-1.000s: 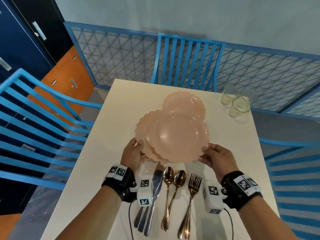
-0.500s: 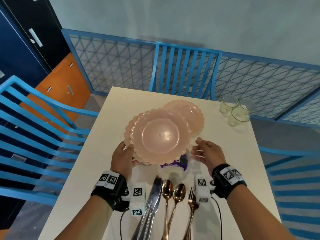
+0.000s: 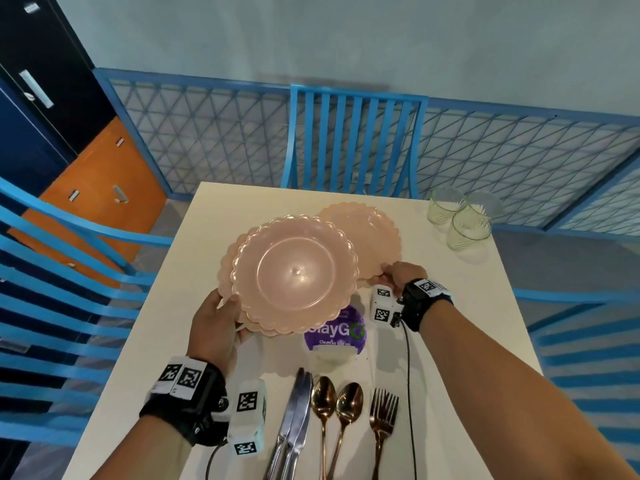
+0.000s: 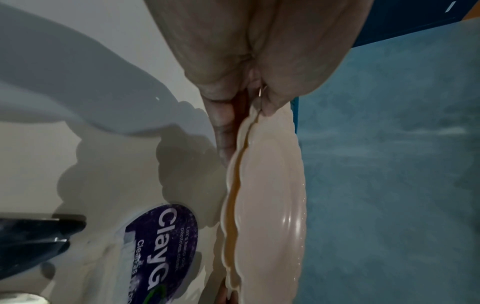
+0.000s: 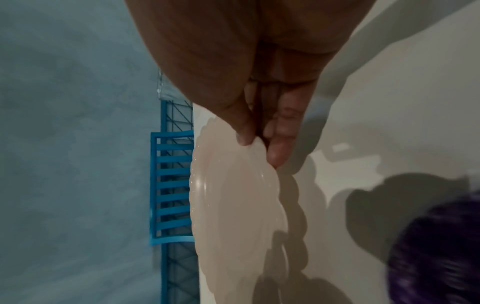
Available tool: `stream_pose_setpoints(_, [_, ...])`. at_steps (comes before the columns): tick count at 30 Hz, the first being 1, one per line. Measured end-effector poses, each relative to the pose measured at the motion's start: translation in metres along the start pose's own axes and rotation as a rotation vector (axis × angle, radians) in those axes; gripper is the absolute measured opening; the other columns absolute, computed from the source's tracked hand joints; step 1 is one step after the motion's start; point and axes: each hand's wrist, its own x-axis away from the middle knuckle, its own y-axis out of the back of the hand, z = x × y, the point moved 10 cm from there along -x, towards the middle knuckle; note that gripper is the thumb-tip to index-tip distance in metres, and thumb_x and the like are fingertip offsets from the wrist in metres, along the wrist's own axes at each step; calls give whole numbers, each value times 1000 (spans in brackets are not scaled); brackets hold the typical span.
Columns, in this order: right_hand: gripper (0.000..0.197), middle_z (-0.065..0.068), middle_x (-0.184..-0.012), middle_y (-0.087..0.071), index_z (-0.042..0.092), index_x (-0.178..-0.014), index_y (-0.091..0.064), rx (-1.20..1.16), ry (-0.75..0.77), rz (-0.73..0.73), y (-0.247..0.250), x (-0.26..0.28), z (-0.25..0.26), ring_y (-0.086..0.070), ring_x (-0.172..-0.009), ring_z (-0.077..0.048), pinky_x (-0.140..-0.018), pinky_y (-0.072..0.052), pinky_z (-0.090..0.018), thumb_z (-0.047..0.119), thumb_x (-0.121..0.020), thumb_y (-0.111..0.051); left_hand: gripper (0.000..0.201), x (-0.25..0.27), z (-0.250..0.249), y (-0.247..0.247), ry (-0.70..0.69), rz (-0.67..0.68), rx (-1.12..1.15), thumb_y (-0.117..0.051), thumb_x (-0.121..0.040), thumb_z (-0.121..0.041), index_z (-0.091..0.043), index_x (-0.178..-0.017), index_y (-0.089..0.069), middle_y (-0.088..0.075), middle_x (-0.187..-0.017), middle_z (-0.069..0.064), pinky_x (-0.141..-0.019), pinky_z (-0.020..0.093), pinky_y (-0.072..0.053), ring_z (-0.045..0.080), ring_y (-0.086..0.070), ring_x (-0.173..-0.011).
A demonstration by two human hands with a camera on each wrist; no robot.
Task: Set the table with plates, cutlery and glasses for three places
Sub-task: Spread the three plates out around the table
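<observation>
The table lies under both hands. The left hand pinches two stacked pink plates by their rim, up off the table. The right hand pinches the third plate just past it. The top plate could slide off if the stack tips. Spoons lie near the wrists.

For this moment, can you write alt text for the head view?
The left hand holds two stacked pink plates above a white table while the right hand pinches a third plate. Knives, spoons and forks lie nearest; three glasses stand far right.
</observation>
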Motion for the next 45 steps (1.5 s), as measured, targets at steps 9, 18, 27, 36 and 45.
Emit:
stream_pose_setpoints(9, [16, -14, -75, -58, 6, -87, -54, -234, -34, -246, 136, 110, -68, -57, -55, -21, -59, -63, -37, -7, -92, -62, 28, 39, 3, -47, 37, 67, -35, -48, -102, -8, -10, -126, -62, -70, -113, 16, -75, 39, -59, 28, -68, -97])
stream_pose_setpoints(18, [25, -12, -68, -55, 13, -80, -48, -318, -140, -441, 261, 214, -196, -59, -47, -20, -59, -63, -32, -3, -93, -61, 28, 107, 45, -105, 117, 133, -115, -51, -100, -10, -16, -123, -65, -70, -120, 15, -82, 47, -60, 32, -68, -100])
stream_pose_setpoints(27, [21, -10, -71, -56, 13, -85, -50, -395, -151, -456, 278, 223, -225, -58, -49, -19, -75, -62, -41, -2, -92, -63, 29, 140, 67, -105, 126, 127, -194, -54, -98, -13, -17, -125, -66, -72, -117, 12, -89, 52, -58, 32, -70, -107])
stream_pose_setpoints(36, [15, -12, -73, -58, 10, -95, -53, -423, -138, -459, 275, 217, -219, -61, -50, -18, -73, -62, -39, -1, -93, -63, 30, 143, 67, -99, 126, 116, -173, -53, -100, -10, -13, -128, -63, -71, -119, 13, -90, 54, -57, 32, -69, -109])
stream_pose_setpoints(45, [9, -16, -81, -64, 7, -91, -57, -411, -121, -440, 276, 219, -215, -65, -60, -24, -66, -63, -32, 2, -94, -63, 29, 143, 70, -94, 141, 147, -157, -50, -100, -8, -15, -125, -64, -68, -122, 18, -95, 53, -54, 31, -68, -102])
